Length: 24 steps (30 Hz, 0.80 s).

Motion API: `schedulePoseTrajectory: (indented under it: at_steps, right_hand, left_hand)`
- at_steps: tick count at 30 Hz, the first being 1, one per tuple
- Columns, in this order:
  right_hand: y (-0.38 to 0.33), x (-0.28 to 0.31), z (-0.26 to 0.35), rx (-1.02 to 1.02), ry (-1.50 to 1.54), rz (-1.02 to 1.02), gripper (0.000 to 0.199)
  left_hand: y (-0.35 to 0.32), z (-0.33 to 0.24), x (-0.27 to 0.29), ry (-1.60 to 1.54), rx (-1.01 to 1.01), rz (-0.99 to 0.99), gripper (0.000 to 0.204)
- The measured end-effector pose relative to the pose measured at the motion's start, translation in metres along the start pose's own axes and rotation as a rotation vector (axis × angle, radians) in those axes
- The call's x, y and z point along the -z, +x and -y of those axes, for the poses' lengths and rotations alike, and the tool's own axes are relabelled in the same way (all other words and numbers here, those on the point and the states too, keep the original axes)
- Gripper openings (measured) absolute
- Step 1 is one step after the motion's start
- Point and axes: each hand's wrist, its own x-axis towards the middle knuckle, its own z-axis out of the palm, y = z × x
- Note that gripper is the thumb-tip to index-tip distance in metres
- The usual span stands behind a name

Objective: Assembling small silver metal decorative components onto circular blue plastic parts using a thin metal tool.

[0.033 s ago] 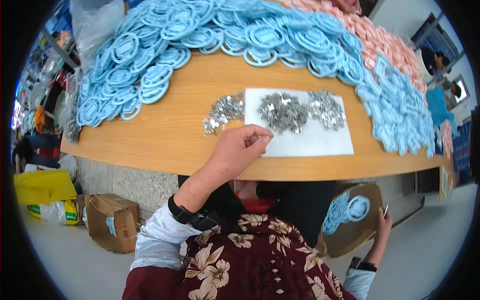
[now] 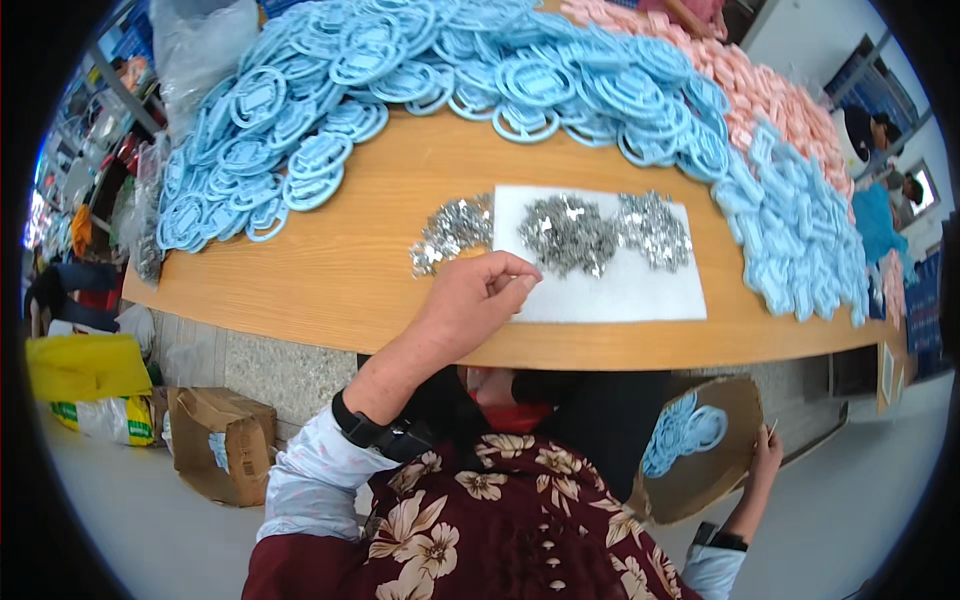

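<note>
My left hand (image 2: 478,305) hovers over the table's near edge, beside a white sheet (image 2: 610,305). Its thumb and forefinger are pinched together; whatever lies between them is too small to make out. Small shiny silver metal pieces lie in heaps: one heap (image 2: 452,235) left of the sheet, a darker heap (image 2: 568,235) and another heap (image 2: 652,230) on it. My right hand (image 2: 767,458) is low at the right, closed on a thin pale stick-like tool (image 2: 773,424). Next to it, a cardboard box (image 2: 735,462) holds light blue plastic rings (image 2: 685,435).
Large piles of blue oval plastic rings (image 2: 365,55) cover the table's far side. Blue plastic pieces (image 2: 800,230) and pink pieces (image 2: 760,80) lie at the right. Another cardboard box (image 2: 225,445) stands on the floor at left. Other people are at the far right.
A blue ring in the box beside my right hand has dropped lower onto the other rings. The view has shifted slightly; my left hand keeps its pinch.
</note>
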Motion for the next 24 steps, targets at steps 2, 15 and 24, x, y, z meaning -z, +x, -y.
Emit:
schedulePoseTrajectory:
  at_steps: [2, 15, 24]
  right_hand:
    - [0.01, -0.042, 0.025, 0.156, 0.141, -0.01, 0.026]
    - [-0.06, -0.163, 0.242, 0.607, 0.057, 0.226, 0.019]
    - [-0.072, -0.183, 0.287, 0.598, 0.164, 0.338, 0.018]
  left_hand:
    - [0.004, -0.007, 0.02, 0.159, 0.016, -0.075, 0.023]
    - [0.073, 0.045, 0.159, 1.1, 0.154, -0.78, 0.071]
    - [0.102, 0.061, 0.214, 0.988, 0.067, -0.79, 0.05]
